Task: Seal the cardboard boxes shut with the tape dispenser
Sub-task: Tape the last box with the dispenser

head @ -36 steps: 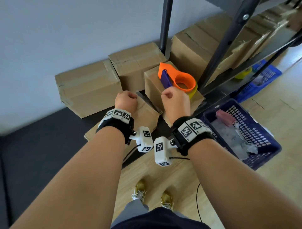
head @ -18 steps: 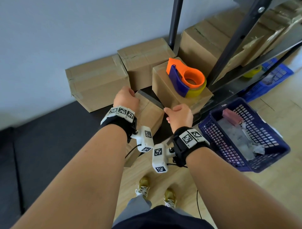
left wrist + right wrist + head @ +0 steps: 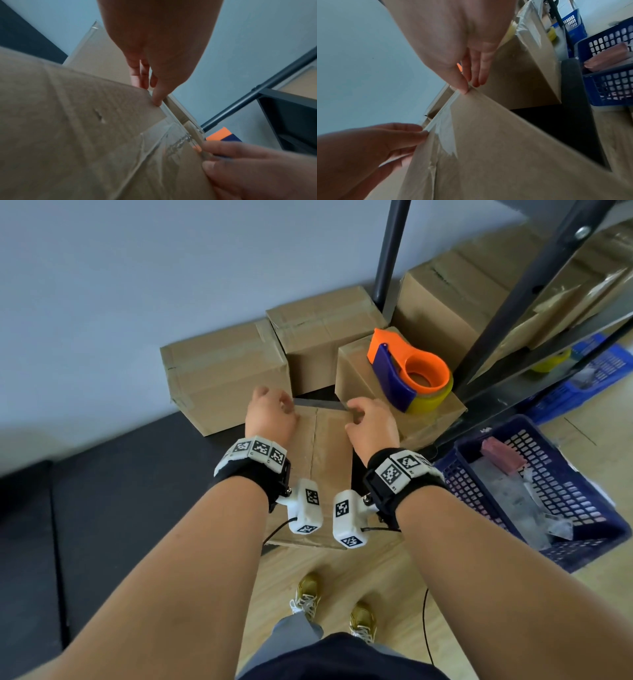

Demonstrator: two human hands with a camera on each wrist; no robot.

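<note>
Head view: both hands have moved onto the near cardboard box [image 3: 325, 446]. Left hand [image 3: 270, 416] and right hand [image 3: 371, 426] pinch its far edge. Tape dispenser [image 3: 409, 371] stays at 1 o'clock on another box [image 3: 359, 371].

The front box [image 3: 329, 446] is partly hidden behind both wrists; its near corners go unseen.

The tape dispenser [image 3: 409, 374] sits on a cardboard box [image 3: 363, 374], right of two boxes [image 3: 222, 371] against the wall; a basket [image 3: 582, 529] stands farther right.
</note>
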